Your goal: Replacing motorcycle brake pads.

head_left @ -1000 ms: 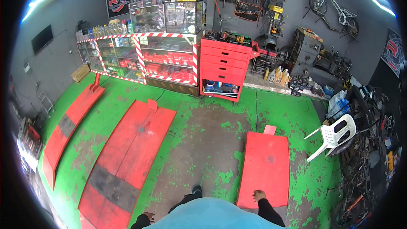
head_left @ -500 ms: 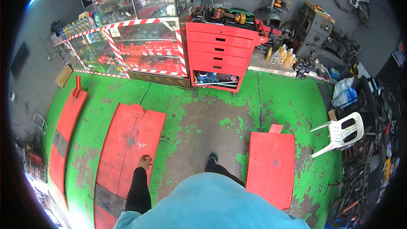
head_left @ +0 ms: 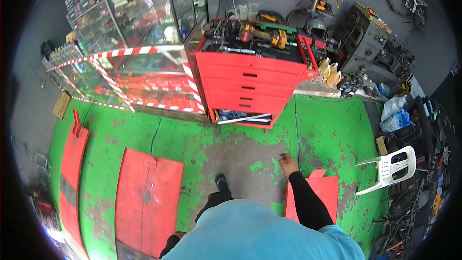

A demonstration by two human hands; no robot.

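Observation:
My right hand [head_left: 288, 164] swings forward at the end of a black sleeve, fingers loosely apart and holding nothing. It hangs over the worn green floor, a couple of steps short of a red tool cabinet [head_left: 250, 82]. The cabinet's top tray is full of tools and its bottom drawer [head_left: 243, 117] stands partly open. My left hand [head_left: 178, 235] barely shows beside my hip at the lower edge, too hidden to read. One dark shoe [head_left: 221, 181] steps ahead of me.
A glass display case [head_left: 144, 43] banded with red and white tape stands left of the cabinet. Flat red ramps lie on the floor at left [head_left: 147, 197], far left [head_left: 72, 159] and under my right arm [head_left: 323, 192]. A white plastic chair [head_left: 392, 166] and clutter fill the right side.
I have walked closer to the red cabinet, which now looms larger. My right arm has swung forward while the left hand has dropped back out of view by my hip.

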